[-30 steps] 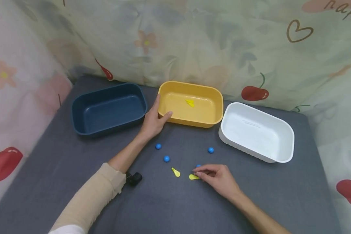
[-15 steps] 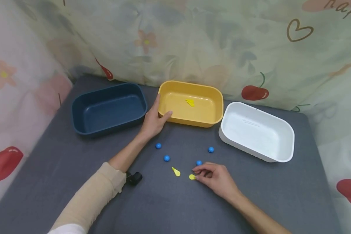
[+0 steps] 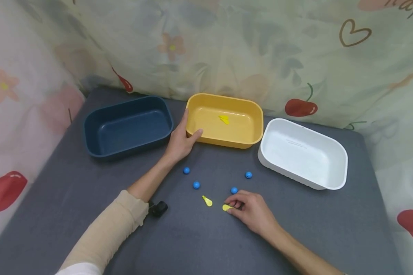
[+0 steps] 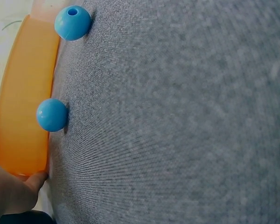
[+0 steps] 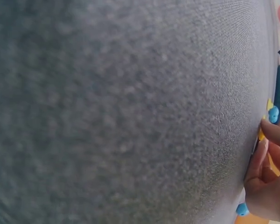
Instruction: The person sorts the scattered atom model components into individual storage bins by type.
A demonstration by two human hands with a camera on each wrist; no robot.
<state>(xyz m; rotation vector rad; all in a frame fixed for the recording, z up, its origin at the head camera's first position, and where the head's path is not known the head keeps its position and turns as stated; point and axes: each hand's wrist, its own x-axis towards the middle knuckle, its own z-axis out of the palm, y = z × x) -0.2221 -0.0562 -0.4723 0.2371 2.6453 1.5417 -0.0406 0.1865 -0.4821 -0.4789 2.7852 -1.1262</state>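
Observation:
My left hand (image 3: 179,142) holds the yellow bin (image 3: 234,143) at its left front corner, thumb on the front rim and fingers along the left end. In the left wrist view the thumb lies against the orange-looking bin (image 4: 25,93). Down on the grey cloth, my right hand (image 3: 254,212) pinches a small yellow teardrop-shaped piece (image 3: 226,207) between thumb and fingertips; its narrow end is hidden. A second yellow teardrop-shaped piece (image 3: 207,201) lies to the left. Inside the yellow bin are more small yellow pieces (image 3: 224,119). Just beyond the right fingers sits a blue bead (image 3: 234,190).
A dark blue bin (image 3: 129,149) stands left of the yellow one, and a white bin (image 3: 303,152) stands right of it. Loose blue beads (image 3: 196,185) dot the cloth, some near the left forearm. A black device (image 3: 158,209) sticks out beside the left sleeve. Printed curtain hangs behind.
The right thumb and fingertips have shifted slightly left and closed around the yellow piece's narrow end. One blue bead, partly covered before, is now in sight. The left hand has stayed put.

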